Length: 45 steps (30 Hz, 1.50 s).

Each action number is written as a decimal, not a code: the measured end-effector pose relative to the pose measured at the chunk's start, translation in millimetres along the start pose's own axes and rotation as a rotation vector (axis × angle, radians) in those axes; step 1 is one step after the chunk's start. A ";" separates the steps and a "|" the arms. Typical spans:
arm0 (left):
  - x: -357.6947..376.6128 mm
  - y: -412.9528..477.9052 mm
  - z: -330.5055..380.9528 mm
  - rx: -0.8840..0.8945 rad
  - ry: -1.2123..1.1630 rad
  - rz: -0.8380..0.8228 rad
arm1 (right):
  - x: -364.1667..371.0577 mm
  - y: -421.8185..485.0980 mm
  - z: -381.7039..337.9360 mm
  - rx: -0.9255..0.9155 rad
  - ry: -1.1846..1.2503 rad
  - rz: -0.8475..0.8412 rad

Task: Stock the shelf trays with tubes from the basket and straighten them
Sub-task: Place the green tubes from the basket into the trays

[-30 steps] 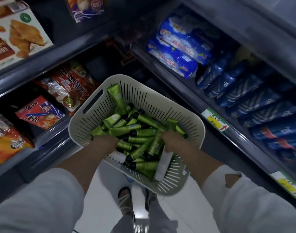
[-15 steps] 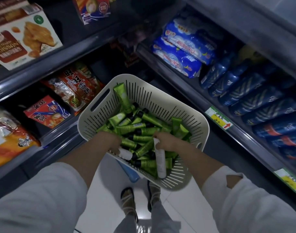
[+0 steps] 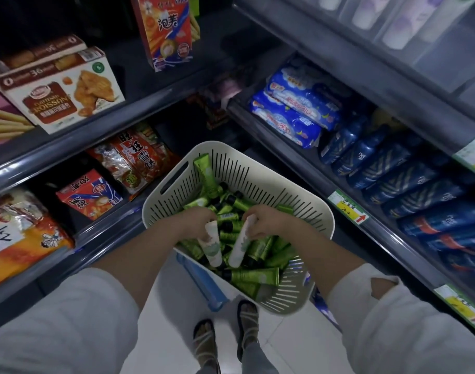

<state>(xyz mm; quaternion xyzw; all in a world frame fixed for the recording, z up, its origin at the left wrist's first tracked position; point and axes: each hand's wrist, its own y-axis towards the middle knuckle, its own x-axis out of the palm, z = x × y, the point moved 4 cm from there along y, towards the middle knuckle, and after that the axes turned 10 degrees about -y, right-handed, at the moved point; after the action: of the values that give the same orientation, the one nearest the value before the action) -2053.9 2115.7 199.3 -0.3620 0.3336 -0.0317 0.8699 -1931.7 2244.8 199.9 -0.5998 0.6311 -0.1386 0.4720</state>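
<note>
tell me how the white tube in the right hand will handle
Probably light: the right hand holds the white tube by one end. Likely soft-walled, so a hard squeeze may dent it. Its round body could roll once laid down.

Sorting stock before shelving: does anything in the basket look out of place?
Yes. Among the jumbled green tubes in the basket, two are white: the left white tube in the left hand and the right white tube in the right hand. The upright green tube leans on the basket's far wall.
</note>
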 end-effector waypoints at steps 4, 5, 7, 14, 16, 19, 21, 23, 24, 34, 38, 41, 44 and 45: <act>1.1 1.5 9.5 -0.008 -0.078 0.161 | -3.2 0.3 -2.9 -0.055 -0.217 0.194; 3.3 1.2 11.6 -0.011 -0.102 0.181 | -3.4 0.6 -4.8 -0.071 -0.311 0.230; 7.6 0.4 14.4 0.001 -0.157 0.208 | -1.3 -1.0 -10.1 -0.115 -0.374 0.254; -23.3 -22.3 32.2 0.122 -0.497 0.417 | -18.0 -21.2 -17.5 -0.168 0.109 0.499; -45.0 -29.7 45.0 0.204 -0.610 0.484 | -36.3 -41.0 -26.2 -0.153 0.217 0.581; -82.1 -46.3 77.9 0.308 -0.670 0.579 | -71.7 -76.4 -47.6 -0.192 0.276 0.727; -106.6 -59.4 110.0 0.401 -0.701 0.631 | -100.3 -106.2 -61.2 -0.221 0.246 0.856; -130.5 -73.1 145.9 0.503 -0.762 0.669 | -131.5 -139.4 -73.6 -0.243 0.215 0.975; -141.7 -81.1 165.4 0.558 -0.777 0.681 | -147.3 -158.7 -80.6 -0.260 0.195 1.034; -221.4 -146.8 349.0 0.982 -0.741 0.771 | -276.3 -324.8 -105.2 -0.397 0.280 1.479; -239.3 -158.9 394.5 1.003 -0.641 0.888 | -320.5 -362.5 -97.5 -0.409 0.248 1.587; -245.8 -156.8 418.8 1.023 -0.577 0.933 | -345.8 -370.2 -87.0 -0.385 0.228 1.636; -247.0 -143.1 433.1 1.004 -0.520 0.978 | -361.3 -367.5 -75.1 -0.319 0.144 1.682; -246.3 -137.7 436.3 0.996 -0.508 0.991 | -365.9 -363.8 -70.2 -0.297 0.123 1.689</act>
<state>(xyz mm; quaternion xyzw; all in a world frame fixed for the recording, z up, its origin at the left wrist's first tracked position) -1956.0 2352.9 651.1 0.2715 0.1925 0.3014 0.8935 -1817.7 2454.1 662.9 0.0239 0.9020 0.3111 0.2984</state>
